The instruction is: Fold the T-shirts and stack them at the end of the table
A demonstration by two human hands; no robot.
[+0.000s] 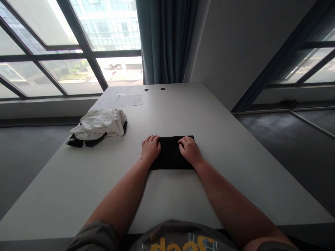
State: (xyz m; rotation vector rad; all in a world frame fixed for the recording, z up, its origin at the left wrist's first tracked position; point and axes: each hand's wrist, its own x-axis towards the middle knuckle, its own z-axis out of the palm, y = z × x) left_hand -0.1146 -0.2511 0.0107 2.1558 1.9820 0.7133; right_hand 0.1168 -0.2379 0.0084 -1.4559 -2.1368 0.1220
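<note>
A black folded cloth [170,153], flat and roughly rectangular, lies on the white table in front of me. My left hand [151,148] rests palm down over its left edge, with the fingers pointing away from me and the thumb on the fabric. On the right part of the cloth lies my right hand [190,149], its fingers loosely bent and a gap showing between them and the thumb. Both hands press on the cloth from above. What kind of garment or fabric it is cannot be made out in its folded state.
A crumpled white and black garment [102,123] sits near the left edge of the white table [178,200]. Behind it are paper sheets [129,100]. Two round cable holes, one of them a dark hole [162,89], mark the far end, before a blue curtain [167,42].
</note>
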